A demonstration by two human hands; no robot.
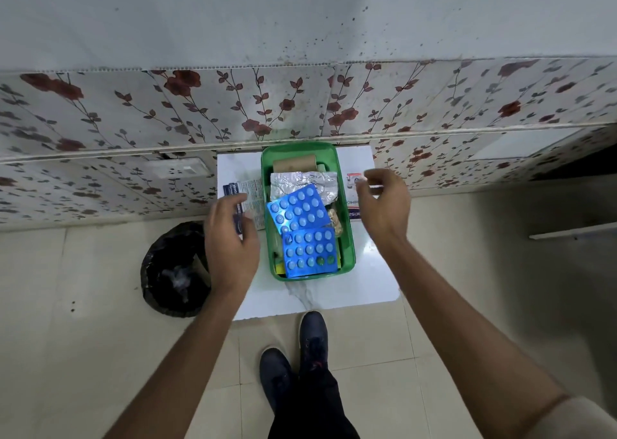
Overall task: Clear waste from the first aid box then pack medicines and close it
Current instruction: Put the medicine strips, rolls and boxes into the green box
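Floral-tiled wall behind, pale floor tiles below, small white tabletop [364,271] pushed against the wall. Green first aid box [347,238] in the tabletop's middle, lid off and nowhere seen, loaded with two blue blister packs [300,218], a silver foil strip [300,183], a brown cardboard roll [295,163] at the far end.

Left hand [230,241] just left of the box, fingers curled over a dark blue medicine carton [238,219]; firm grasp or mere touch, cannot tell. Printed leaflet [255,198] beside it, against the box wall. Right hand [384,204] hovering over the box's right side, fingers loosely bent, holding nothing, above a white medicine box [354,184] lying flat.

Step in hand, by judgement: packing, with loose medicines either side about to go in. Next move calls for lifting each carton over the rim and laying it flat on the blister packs, already stacked close to rim height.

Black-lined waste bin [175,271] on the floor, left of the tabletop, near the left hand. Little bare room left and right of the box; open tabletop toward the near edge. Wall tight behind.
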